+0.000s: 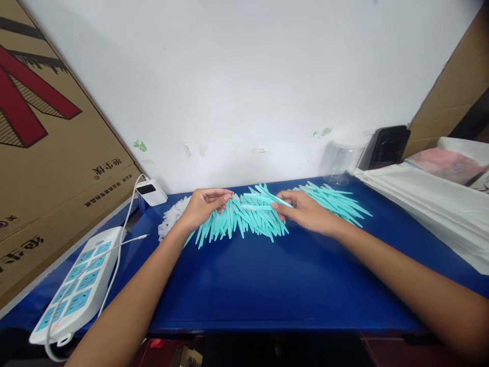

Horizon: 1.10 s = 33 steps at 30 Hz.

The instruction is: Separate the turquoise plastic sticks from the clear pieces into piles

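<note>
My right hand (300,210) is closed around a few slim turquoise plastic sticks (260,207), which point left out of its fingers. My left hand (208,205) is at the left, thumb and fingers pinched together. A whitish bit shows by its fingertips, too small to make out. Beneath and between both hands spreads a heap of turquoise sticks (229,221) with tapered ends. Small translucent pieces (171,219) lie piled behind my left wrist. Another heap of turquoise sticks (336,200) lies to the right, partly covered by my right hand.
A white power strip (82,285) with a cable and a small white device (152,192) are at the left of the blue table (267,290). A clear container (342,160), a black case (385,147) and white plastic sheeting (424,201) stand at the right. A cardboard box (64,168) rises on the left.
</note>
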Each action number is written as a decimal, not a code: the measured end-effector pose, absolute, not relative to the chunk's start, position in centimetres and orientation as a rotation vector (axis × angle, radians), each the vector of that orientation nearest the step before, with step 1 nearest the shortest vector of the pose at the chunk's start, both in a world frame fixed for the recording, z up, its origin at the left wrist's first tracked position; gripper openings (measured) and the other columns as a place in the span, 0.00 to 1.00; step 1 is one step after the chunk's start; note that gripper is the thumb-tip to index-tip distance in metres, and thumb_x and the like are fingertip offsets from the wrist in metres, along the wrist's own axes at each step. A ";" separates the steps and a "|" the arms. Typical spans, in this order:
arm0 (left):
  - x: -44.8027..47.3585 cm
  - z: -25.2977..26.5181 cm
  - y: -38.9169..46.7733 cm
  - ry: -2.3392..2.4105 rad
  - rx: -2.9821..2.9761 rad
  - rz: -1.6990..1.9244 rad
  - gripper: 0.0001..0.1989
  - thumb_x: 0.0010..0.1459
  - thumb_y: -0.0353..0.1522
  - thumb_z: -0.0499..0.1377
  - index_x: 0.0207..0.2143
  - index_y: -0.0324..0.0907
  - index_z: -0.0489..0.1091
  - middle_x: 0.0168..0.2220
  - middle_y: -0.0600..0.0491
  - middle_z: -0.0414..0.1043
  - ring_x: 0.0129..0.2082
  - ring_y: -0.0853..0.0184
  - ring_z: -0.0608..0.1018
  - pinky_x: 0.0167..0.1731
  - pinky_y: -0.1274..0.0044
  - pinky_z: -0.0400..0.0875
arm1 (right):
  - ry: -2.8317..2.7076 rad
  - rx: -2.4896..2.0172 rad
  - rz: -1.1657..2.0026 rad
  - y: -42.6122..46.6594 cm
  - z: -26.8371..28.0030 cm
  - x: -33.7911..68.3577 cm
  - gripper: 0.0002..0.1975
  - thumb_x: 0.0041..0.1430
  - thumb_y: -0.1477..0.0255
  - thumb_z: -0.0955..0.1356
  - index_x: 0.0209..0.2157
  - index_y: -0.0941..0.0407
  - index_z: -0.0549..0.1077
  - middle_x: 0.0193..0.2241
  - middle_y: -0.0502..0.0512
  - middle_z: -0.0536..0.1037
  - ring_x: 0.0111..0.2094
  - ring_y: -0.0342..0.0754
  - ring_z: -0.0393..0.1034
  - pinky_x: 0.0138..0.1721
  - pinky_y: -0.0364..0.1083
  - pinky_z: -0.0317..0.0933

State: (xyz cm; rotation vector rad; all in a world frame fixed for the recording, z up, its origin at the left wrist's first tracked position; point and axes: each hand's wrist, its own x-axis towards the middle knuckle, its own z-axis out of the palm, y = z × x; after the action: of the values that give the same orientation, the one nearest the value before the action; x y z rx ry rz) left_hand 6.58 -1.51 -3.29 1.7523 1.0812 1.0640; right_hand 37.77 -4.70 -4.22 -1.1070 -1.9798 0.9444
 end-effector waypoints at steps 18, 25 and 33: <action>8.0 -3.0 -2.7 1.099 1.838 0.963 0.21 0.58 0.47 0.69 0.40 0.37 0.82 0.38 0.43 0.84 0.25 0.66 0.79 0.27 0.75 0.76 | -2.059 -1.022 1.007 -5.2 -4.1 37.4 0.17 0.68 0.59 0.67 0.27 0.54 0.72 0.25 0.50 0.77 0.29 0.48 0.69 0.35 0.47 0.59; 9.9 -4.2 -3.9 1.064 1.827 0.916 0.20 0.59 0.47 0.69 0.40 0.38 0.83 0.26 0.47 0.81 0.21 0.64 0.81 0.21 0.76 0.73 | -2.073 -1.022 1.010 -5.6 -3.7 37.2 0.20 0.68 0.57 0.68 0.25 0.54 0.73 0.25 0.51 0.77 0.31 0.48 0.70 0.36 0.47 0.59; 8.9 -3.2 -3.3 1.175 1.875 0.889 0.22 0.59 0.49 0.68 0.41 0.39 0.82 0.19 0.52 0.75 0.16 0.67 0.75 0.19 0.76 0.70 | -2.091 -1.022 0.987 -5.7 -3.7 37.2 0.25 0.69 0.51 0.65 0.25 0.54 0.73 0.25 0.51 0.75 0.29 0.48 0.68 0.37 0.47 0.60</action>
State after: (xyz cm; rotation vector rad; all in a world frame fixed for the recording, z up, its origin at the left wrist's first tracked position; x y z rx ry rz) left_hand 8.94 -3.34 -3.23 1.8749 1.1753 0.8892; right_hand 37.18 -5.66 -3.73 -1.0223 -2.0908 0.9873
